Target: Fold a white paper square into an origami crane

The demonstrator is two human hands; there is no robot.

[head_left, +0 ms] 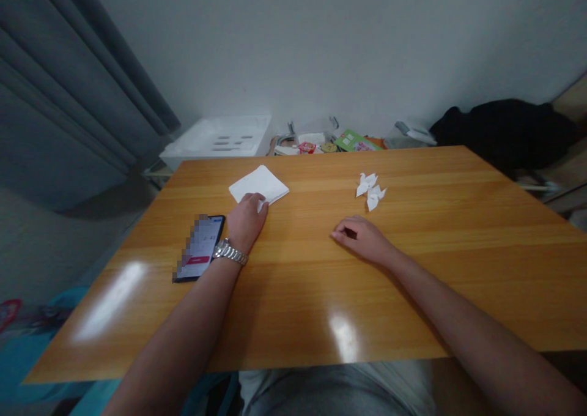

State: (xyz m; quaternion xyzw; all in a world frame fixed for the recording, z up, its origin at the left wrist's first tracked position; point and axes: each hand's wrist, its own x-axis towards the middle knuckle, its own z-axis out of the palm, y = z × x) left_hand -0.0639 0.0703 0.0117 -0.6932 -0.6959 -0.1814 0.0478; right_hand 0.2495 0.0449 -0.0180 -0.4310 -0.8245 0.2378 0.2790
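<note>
My left hand, with a metal-banded watch on its wrist, lies over the near corner of a stack of white paper. Its thumb and fingers are closed on a corner of the paper, part of which shows between them. My right hand rests on the table, fingers curled toward the thumb, with nothing visible in them. Beyond it are two small folded white paper figures, one just behind the other. A smartphone with a lit screen lies beside my left wrist, partly blurred out.
The wooden table fills the middle of the view. Past its far edge stand a white plastic tray, a green booklet and small clutter. A black cloth heap sits at the back right; a grey curtain hangs left.
</note>
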